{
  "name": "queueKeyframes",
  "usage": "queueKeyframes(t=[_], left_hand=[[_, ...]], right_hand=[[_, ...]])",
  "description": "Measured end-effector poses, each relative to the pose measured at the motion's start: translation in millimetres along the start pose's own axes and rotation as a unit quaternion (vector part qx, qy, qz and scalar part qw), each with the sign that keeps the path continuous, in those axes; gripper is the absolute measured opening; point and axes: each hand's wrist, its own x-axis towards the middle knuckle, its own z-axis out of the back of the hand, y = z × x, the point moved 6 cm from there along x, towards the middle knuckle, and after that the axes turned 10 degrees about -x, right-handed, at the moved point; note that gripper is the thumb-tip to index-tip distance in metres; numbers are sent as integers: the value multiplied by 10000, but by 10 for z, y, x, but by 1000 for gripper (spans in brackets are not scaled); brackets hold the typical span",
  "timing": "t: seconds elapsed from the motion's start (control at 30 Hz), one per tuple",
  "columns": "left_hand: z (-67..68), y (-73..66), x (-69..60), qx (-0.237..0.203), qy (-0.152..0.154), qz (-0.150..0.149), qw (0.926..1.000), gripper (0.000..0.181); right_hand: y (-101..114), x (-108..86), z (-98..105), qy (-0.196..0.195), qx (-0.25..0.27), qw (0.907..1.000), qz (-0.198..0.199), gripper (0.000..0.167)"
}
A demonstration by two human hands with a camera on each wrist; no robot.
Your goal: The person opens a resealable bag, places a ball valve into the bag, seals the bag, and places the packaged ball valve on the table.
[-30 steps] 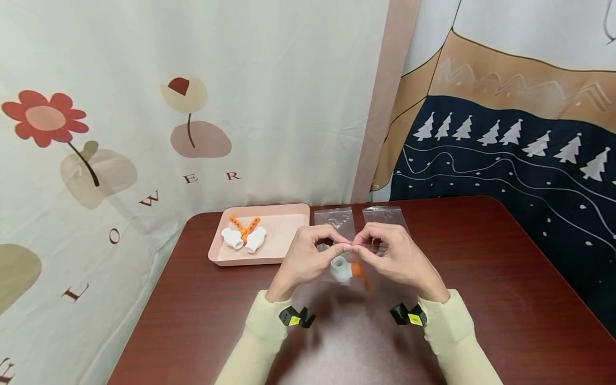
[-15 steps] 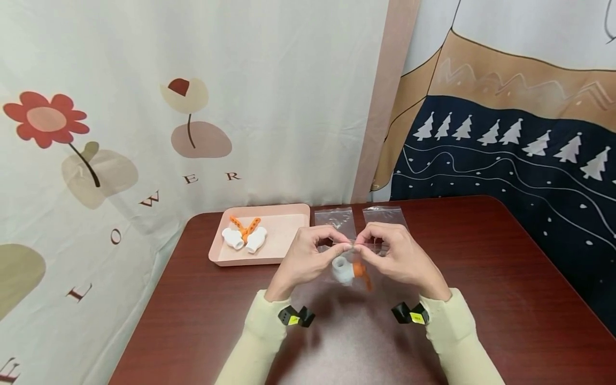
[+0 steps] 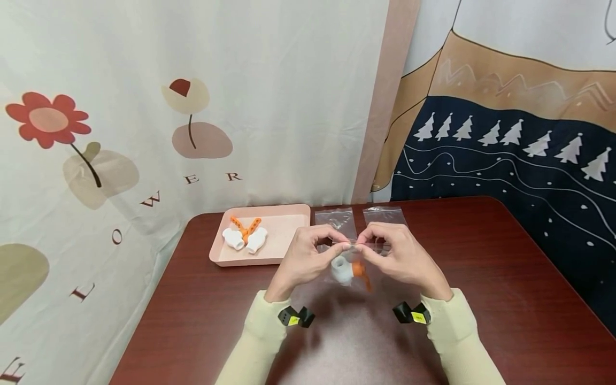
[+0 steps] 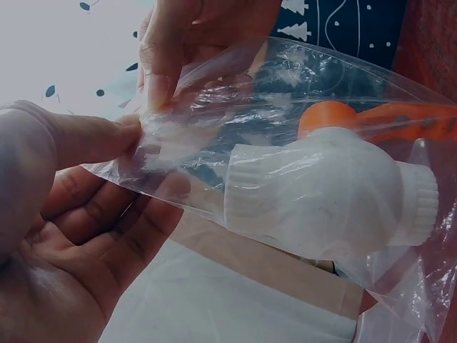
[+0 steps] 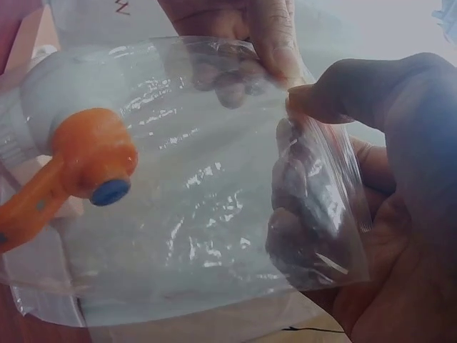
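Because the valve (image 4: pixel 321 193) weighs down the bag (image 5: pixel 207 193), left hand (image 3: pixel 308 256) and right hand (image 3: pixel 400 258) pinch its top edge, seemingly for support.

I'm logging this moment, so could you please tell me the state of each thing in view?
Clear bag: held up, cannot tell if sealed
Bagged valve: inside the clear bag
Left hand: pinching the bag's edge
Right hand: pinching the same edge
Pink tray: on the table, partly filled
Tray valves: lying in the tray
Two other bags: flat, partly hidden
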Motion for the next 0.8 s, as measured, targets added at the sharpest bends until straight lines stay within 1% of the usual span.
queueKeyframes(t=[0.13,0.53,0.67,0.8], left_hand=[[13,-7,1,16,-72,-14,10000,4],[19,16,0,-30,-239,22,9997,3],[21,6,-1,-35,-253,32,9997,4],[23,-3,-4,-36,-272,-5,9996,3]], right_hand=[[-15,-9,37,18,-19,10000,-86,18],[-58,-11,56,-85,-102,9999,22,17],[-57,-15,60,-58,-104,9999,-3,18],[-60,-22,73,-12,-142,9999,15,14]])
